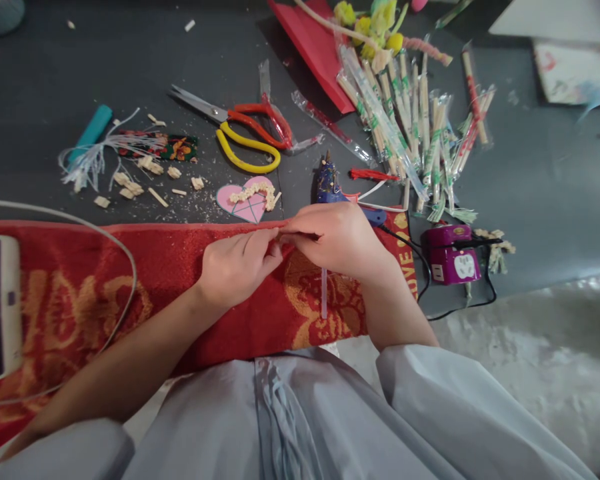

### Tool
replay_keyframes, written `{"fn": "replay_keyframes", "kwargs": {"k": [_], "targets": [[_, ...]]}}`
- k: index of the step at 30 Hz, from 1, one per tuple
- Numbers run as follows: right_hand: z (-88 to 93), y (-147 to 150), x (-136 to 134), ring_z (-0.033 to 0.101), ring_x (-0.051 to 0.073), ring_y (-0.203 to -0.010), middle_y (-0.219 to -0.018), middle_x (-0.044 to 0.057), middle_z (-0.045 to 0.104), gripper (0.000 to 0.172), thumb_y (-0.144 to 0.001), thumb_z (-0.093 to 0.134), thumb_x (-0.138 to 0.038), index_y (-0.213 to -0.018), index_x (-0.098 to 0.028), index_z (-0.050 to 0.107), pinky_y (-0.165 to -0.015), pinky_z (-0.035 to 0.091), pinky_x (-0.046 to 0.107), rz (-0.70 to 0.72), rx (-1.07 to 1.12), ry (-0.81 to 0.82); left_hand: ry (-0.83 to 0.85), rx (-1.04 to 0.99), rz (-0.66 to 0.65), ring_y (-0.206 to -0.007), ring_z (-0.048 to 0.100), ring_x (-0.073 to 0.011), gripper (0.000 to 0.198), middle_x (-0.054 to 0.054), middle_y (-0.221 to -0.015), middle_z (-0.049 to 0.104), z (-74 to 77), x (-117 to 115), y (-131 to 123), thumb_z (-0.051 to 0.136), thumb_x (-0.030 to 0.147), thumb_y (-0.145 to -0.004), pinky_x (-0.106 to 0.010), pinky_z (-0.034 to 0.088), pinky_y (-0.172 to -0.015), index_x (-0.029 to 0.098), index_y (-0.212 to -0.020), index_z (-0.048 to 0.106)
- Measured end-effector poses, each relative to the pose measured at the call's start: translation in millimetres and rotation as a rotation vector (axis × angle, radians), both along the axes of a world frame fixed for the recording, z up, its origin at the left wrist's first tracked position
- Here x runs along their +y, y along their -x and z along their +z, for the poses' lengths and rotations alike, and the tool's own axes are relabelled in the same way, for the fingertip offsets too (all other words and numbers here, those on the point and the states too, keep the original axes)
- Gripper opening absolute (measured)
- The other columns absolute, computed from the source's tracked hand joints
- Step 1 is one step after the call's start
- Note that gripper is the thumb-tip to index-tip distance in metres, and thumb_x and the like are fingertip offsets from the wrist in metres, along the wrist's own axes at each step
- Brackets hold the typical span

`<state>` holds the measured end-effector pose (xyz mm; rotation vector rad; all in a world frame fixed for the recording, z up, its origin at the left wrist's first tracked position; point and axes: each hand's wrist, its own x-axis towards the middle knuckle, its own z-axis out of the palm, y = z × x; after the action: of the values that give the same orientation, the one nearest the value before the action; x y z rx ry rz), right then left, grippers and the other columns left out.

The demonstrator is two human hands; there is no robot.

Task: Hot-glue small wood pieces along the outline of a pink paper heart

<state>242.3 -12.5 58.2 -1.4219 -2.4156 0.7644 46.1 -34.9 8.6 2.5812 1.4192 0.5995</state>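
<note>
Along the near edge of the tabletop (130, 53), forearms (145, 353) are angling inward over a red towel (250, 320). The left hand (237, 263) and right hand (340, 237) are meeting at the fingertips, backs upward, fingers curling nearly closed; whether they are pinching anything, I cannot tell. This is seemingly fine fingertip work, the next move calling for a steady pinch clear of the glue gun (327, 192), which is lying partly behind the right hand. Just beyond the towel, a pink heart (253, 212) is carrying pale pieces (255, 190); scissors (224, 117) are lying farther off.

Heart (251, 211) btwn scissors (224, 120) & towel (175, 257)
</note>
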Motion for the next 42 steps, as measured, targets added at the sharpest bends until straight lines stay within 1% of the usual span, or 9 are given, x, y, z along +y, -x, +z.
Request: {"fn": "replay_keyframes", "kwargs": {"k": [7,10,15,22,25,29,31,36,42], "targets": [[1.2,10,1,0.070,0.021,-0.095,-0.105,0.009,0.079,0.033,-0.097,0.048,-0.020,-0.107,-0.017,0.078,-0.074,0.040,0.030,-0.059,-0.236,0.041,0.053,0.082,0.101,-0.075,0.075,-0.0198,0.030,-0.005,-0.083,0.079,-4.4,2,-3,0.049,0.031,-0.098,-0.027,0.048,-0.058,0.023,-0.109,0.076],[4.3,16,0,0.072,0.023,-0.097,-0.111,0.011,0.078,0.036,-0.101,0.042,-0.023,-0.112,-0.016,0.075,-0.068,0.037,0.032,-0.076,-0.391,0.070,0.045,0.113,0.137,-0.074,0.074,-0.0194,0.035,-0.006,-0.083,0.079,-5.8,7,-3,0.045,0.034,-0.101,-0.028,0.044,-0.056,0.023,-0.110,0.076],[7.3,21,-5,0.074,0.027,-0.090,-0.102,0.014,0.078,0.038,-0.104,0.037,-0.026,-0.104,-0.016,0.074,-0.059,0.031,0.032,-0.008,-0.520,0.064,0.069,0.175,0.124,-0.072,0.073,-0.0208,0.038,-0.007,-0.084,0.078,-5.4,12,-5,0.040,0.036,-0.105,-0.029,0.041,-0.054,0.022,-0.117,0.073],[6.8,23,-9,0.076,0.026,-0.082,-0.094,0.017,0.078,0.040,-0.104,0.034,-0.024,-0.103,-0.015,0.072,-0.054,0.026,0.030,-0.007,-0.548,0.031,0.115,0.303,0.113,-0.075,0.075,-0.0230,0.034,-0.008,-0.090,0.078,-1.7,15,-8,0.045,0.028,-0.102,-0.029,0.038,-0.052,0.021,-0.125,0.070],[8.5,25,-9,0.076,0.026,-0.080,-0.092,0.017,0.078,0.038,-0.102,0.034,-0.021,-0.110,-0.015,0.071,-0.053,0.027,0.030,-0.021,-0.571,0.051,0.122,0.329,0.112,-0.075,0.075,-0.0231,0.036,-0.008,-0.091,0.078,-0.2,15,-9,0.045,0.027,-0.101,-0.029,0.039,-0.052,0.020,-0.127,0.068],[10.4,26,-9,0.077,0.026,-0.084,-0.098,0.016,0.079,0.050,-0.097,0.037,-0.015,-0.143,-0.015,0.057,-0.054,0.030,0.031,-0.013,-0.582,0.071,0.104,0.329,0.128,-0.071,0.073,-0.0229,0.030,-0.009,-0.086,0.077,3.5,11,-9,0.048,0.029,-0.099,-0.030,0.036,-0.050,0.018,-0.111,0.073],[11.0,27,-9,0.077,0.027,-0.086,-0.101,0.015,0.079,0.055,-0.097,0.038,-0.016,-0.151,-0.015,0.050,-0.055,0.032,0.032,0.011,-0.581,0.082,0.113,0.343,0.135,-0.068,0.072,-0.0228,0.026,-0.010,-0.080,0.076,7.6,7,-10,0.051,0.031,-0.097,-0.030,0.033,-0.049,0.017,-0.099,0.073],[13.3,27,-7,0.077,0.027,-0.088,-0.101,0.013,0.080,0.059,-0.097,0.039,-0.018,-0.156,-0.016,0.045,-0.055,0.034,0.031,0.028,-0.595,0.126,0.188,0.393,0.123,-0.066,0.072,-0.0249,0.027,-0.010,-0.073,0.072,18.7,-3,-14,0.047,0.028,-0.097,-0.031,0.033,-0.048,0.015,-0.089,0.070],[13.3,28,-7,0.076,0.027,-0.086,-0.101,0.012,0.080,0.060,-0.098,0.038,-0.019,-0.157,-0.016,0.043,-0.056,0.035,0.032,0.034,-0.601,0.135,0.206,0.437,0.111,-0.065,0.073,-0.0250,0.027,-0.008,-0.072,0.072,21.3,-13,-17,0.043,0.024,-0.097,-0.030,0.032,-0.046,0.015,-0.087,0.067]]}}
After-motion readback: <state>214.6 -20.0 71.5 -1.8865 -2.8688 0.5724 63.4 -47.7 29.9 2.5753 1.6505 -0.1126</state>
